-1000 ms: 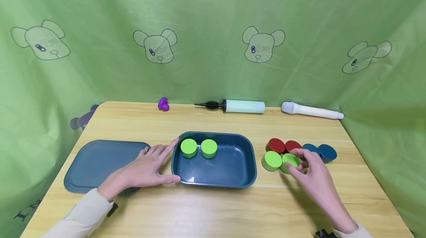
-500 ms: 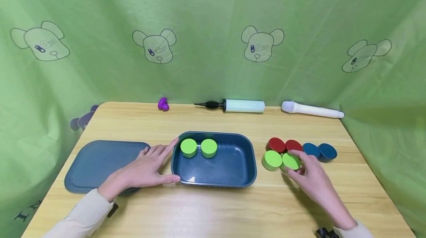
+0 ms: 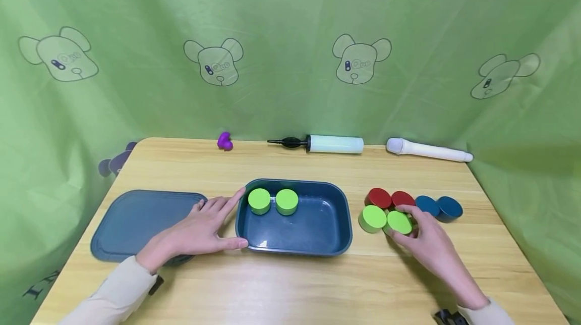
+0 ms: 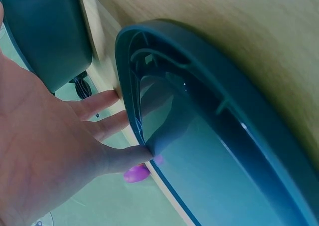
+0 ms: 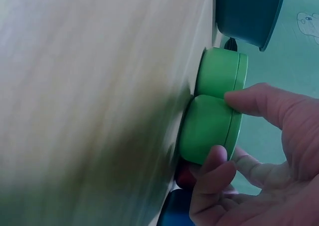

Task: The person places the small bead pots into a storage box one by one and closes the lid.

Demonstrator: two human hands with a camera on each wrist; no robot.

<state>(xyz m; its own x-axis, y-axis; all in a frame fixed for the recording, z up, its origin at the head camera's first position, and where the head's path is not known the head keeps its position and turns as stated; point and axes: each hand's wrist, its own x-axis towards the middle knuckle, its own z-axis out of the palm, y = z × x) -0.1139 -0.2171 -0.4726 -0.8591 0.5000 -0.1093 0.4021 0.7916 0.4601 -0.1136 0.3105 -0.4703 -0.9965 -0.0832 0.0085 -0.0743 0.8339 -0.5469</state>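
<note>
On a wooden table (image 3: pixel 281 287), a blue box (image 3: pixel 313 234) sits mid-view, its lid (image 3: pixel 138 221) at nine o'clock. The left hand (image 3: pixel 199 229), fingers spread, touches the box's nine-o'clock edge, seemingly to steady it. The right hand (image 3: pixel 428 244), at three o'clock, pinches a green cylinder (image 3: pixel 399 223) by its sides, likely for firm hold. That cylinder lies at the right hand's ten o'clock, well apart from the left.
</note>
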